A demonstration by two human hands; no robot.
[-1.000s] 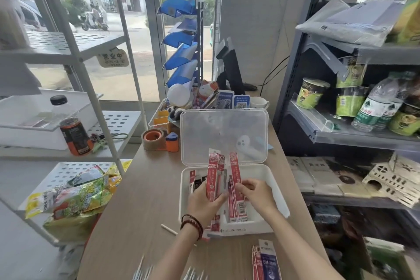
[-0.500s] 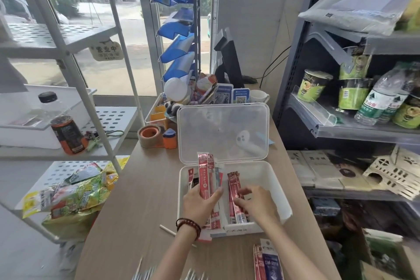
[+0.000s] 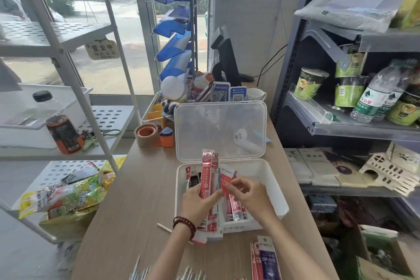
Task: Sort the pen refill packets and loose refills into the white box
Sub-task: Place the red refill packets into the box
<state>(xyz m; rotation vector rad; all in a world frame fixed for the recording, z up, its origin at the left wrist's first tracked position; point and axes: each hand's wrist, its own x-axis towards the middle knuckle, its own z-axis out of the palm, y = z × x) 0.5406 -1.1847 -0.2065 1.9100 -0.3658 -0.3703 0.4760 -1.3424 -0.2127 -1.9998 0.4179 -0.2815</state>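
Observation:
The white box stands open on the wooden counter, its clear lid tilted up behind. My left hand grips a bunch of red refill packets upright over the box's left half. My right hand pinches a red-and-white packet from that bunch. More red packets lie flat inside the box. A blue packet and red ones lie on the counter near the front edge, and loose white refills are scattered at the bottom.
A tape roll and an orange sharpener sit left of the lid. A cluttered tray and a blue file rack stand behind. White wire shelves are left, a grey goods shelf right. One loose refill lies by my left wrist.
My right hand left the packets lying in the box and rose to the bunch in my left hand, now pinching a red-and-white packet. My left hand kept holding its bunch.

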